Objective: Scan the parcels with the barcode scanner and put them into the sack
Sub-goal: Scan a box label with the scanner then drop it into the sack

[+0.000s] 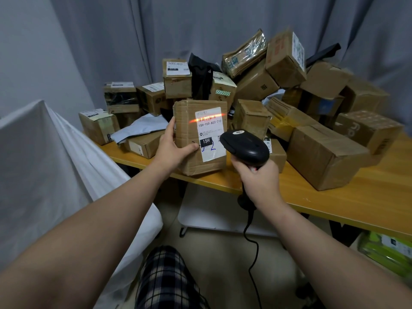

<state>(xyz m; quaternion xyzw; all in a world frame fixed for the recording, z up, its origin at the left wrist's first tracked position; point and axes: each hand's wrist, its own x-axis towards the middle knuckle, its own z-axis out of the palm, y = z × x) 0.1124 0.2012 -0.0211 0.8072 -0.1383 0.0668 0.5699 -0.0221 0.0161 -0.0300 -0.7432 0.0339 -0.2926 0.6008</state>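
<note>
My left hand (172,148) grips a brown cardboard parcel (189,130) by its left edge and holds it upright over the table's front edge, its white label facing me. My right hand (258,177) grips the handle of a black barcode scanner (245,147), whose head points at the label from just right of the parcel. A red-orange scan line lies across the barcode at the label's top. The white sack (44,157) stands at the left, its cloth rim beside the table.
A heap of cardboard parcels (323,152) and grey mailer bags (142,126) covers the wooden table (367,197). The scanner's black cable (252,241) hangs down to the floor. A white low stand sits under the table, green packs at the lower right. Grey curtain behind.
</note>
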